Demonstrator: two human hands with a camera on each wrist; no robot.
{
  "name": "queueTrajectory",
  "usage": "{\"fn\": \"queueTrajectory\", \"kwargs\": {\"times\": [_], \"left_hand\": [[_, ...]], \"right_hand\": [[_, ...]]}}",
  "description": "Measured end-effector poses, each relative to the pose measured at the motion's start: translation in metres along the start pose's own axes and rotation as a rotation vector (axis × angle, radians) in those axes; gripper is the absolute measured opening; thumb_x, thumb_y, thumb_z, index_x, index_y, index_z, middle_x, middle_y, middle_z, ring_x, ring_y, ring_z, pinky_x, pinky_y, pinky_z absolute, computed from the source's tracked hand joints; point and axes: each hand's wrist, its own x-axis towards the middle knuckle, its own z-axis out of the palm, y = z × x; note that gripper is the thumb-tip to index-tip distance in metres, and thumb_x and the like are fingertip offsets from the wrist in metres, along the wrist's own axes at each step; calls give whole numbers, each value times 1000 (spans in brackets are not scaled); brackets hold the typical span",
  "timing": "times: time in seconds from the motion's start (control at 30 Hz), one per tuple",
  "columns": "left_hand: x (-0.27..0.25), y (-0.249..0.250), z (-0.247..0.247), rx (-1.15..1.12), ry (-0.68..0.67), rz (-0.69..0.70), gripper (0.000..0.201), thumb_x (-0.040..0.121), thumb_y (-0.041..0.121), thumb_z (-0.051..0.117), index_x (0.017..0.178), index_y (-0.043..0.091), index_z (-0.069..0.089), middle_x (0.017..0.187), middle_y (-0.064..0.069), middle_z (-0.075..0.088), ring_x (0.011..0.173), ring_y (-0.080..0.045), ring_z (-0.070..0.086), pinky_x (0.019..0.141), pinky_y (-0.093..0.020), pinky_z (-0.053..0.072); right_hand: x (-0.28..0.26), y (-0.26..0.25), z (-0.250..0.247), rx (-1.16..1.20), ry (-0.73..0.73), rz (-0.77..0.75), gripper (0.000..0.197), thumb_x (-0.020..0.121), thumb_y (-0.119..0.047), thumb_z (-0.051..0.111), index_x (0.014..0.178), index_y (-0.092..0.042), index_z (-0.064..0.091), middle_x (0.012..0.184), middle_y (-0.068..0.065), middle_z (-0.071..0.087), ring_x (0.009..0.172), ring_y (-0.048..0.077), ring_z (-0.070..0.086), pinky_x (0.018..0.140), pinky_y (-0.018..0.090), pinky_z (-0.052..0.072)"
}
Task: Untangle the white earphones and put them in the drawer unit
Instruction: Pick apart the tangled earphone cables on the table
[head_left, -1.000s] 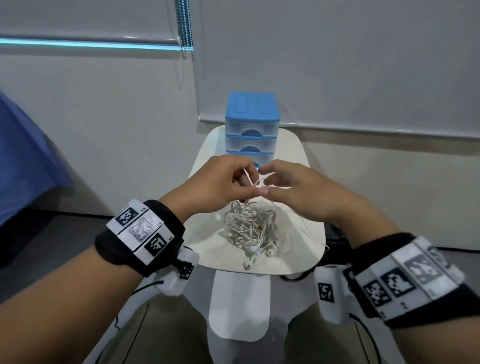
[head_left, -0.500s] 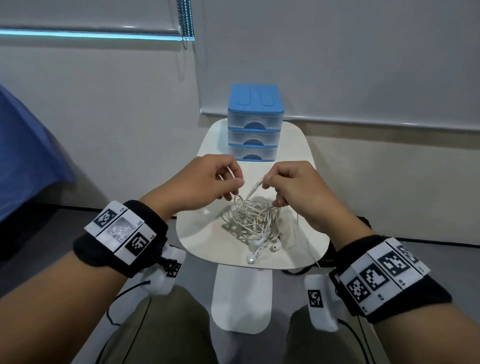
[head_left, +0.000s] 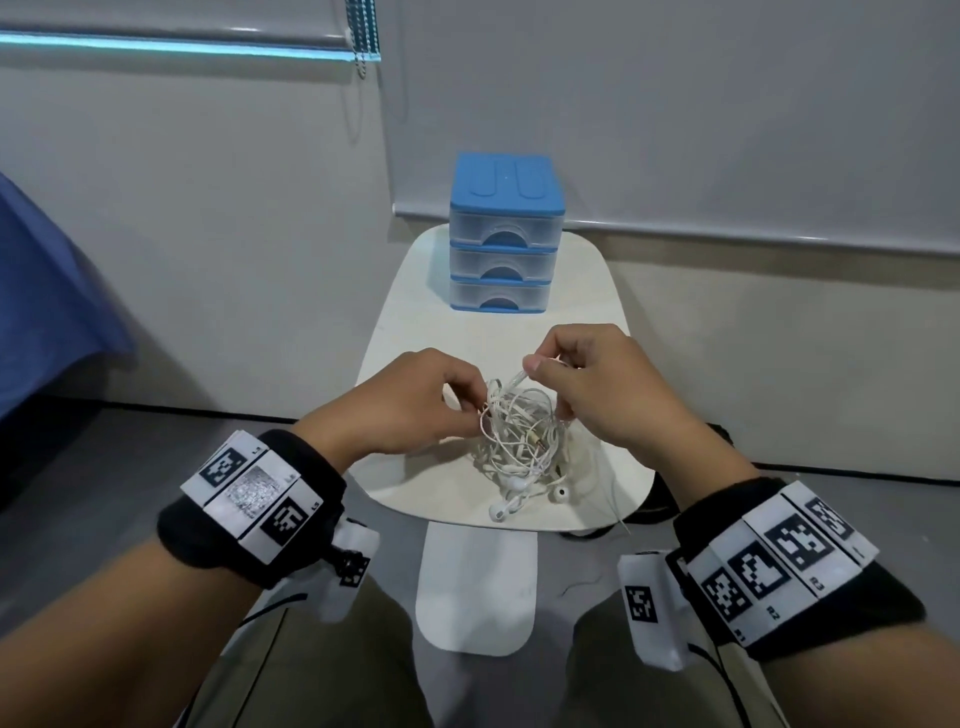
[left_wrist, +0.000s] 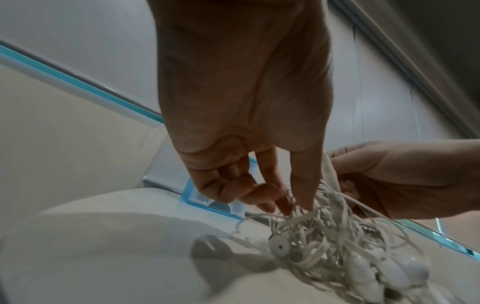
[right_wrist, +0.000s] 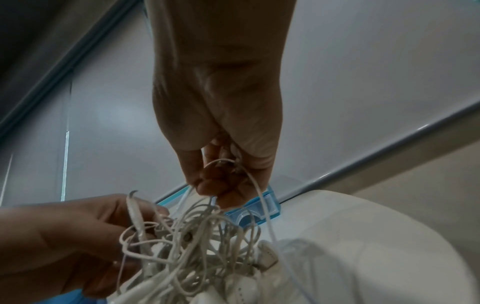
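A knotted bundle of white earphones (head_left: 519, 439) (left_wrist: 335, 242) (right_wrist: 197, 244) lies on the near half of a small white table (head_left: 415, 364), with earbuds trailing toward the front edge. My left hand (head_left: 415, 410) (left_wrist: 283, 203) pinches cords at the bundle's left side. My right hand (head_left: 587, 384) (right_wrist: 215, 189) pinches a strand and lifts it from the top right of the tangle. The blue drawer unit (head_left: 506, 234) with three clear drawers stands at the table's far end, all drawers shut.
A wall and a lowered blind rise right behind the table. A blue cloth (head_left: 47, 312) hangs at the left. The table's white foot (head_left: 475, 587) reaches toward my knees over grey floor. Bare tabletop lies between the tangle and the drawer unit.
Both hands have moved down closer to the table and apart from each other, working on opposite sides of the tangle. The view has dropped and neared.
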Motion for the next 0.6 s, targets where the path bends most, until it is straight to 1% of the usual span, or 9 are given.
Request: {"fn": "queueTrajectory", "kwargs": {"times": [0.03,0.1,0.17,0.23,0.27,0.3,0.37,0.43,0.6], "left_hand": [[1,1,2,-6,16,12,7,85,22,84,85,23,77,85,7,73,52,2,55,57,-9,40],[3,4,5,-23,40,32,8,85,21,84,85,23,76,85,9,73,51,1,53,56,-9,39],[5,6,8,-41,54,37,9,85,20,84,86,22,75,77,17,71,50,-1,52,54,-10,38],[5,7,10,-48,59,30,10,85,17,84,87,19,74,68,23,68,49,-3,54,53,-12,39],[5,7,10,-57,61,25,11,85,15,84,87,18,74,68,23,68,50,-4,57,54,-13,40],[5,6,10,-67,63,23,11,85,14,85,86,17,74,71,19,70,51,-6,61,55,-14,42],[5,6,10,-76,66,19,12,84,12,85,85,15,73,77,12,74,54,-10,67,57,-15,45],[6,6,9,-77,75,7,13,83,11,85,84,14,72,79,6,75,59,-14,71,58,-16,46],[7,10,4,-134,26,-4,13,84,7,82,88,14,72,83,2,77,66,-17,73,62,-23,51]], "right_hand": [[-1,-1,-1,-4,-4,-1,24,94,-26,71,76,-11,66,62,15,60,51,15,62,62,39,53],[-3,0,-2,2,-12,6,22,94,-20,71,76,-9,66,62,12,62,53,17,70,68,46,60],[-3,3,-3,-9,-23,17,21,94,-17,71,76,-8,66,61,7,63,57,20,73,73,52,62],[-3,6,-5,-21,-42,35,20,94,-16,71,77,-7,67,62,5,64,60,21,75,75,54,62],[-2,8,-7,-31,-57,42,20,94,-17,72,77,-7,68,63,5,64,62,21,75,76,53,62],[-3,9,-8,-50,-79,43,20,94,-17,72,77,-8,69,62,4,65,63,20,75,76,50,63],[-4,8,-12,-120,-141,34,21,92,-20,74,73,-12,71,59,-1,67,61,13,70,71,39,61],[-5,7,-15,-192,-200,31,21,92,-21,75,72,-14,72,57,-4,68,52,3,60,65,26,51],[-3,7,-15,-284,-212,65,19,93,-21,75,76,-12,72,58,-1,71,47,1,59,60,24,48]]}}
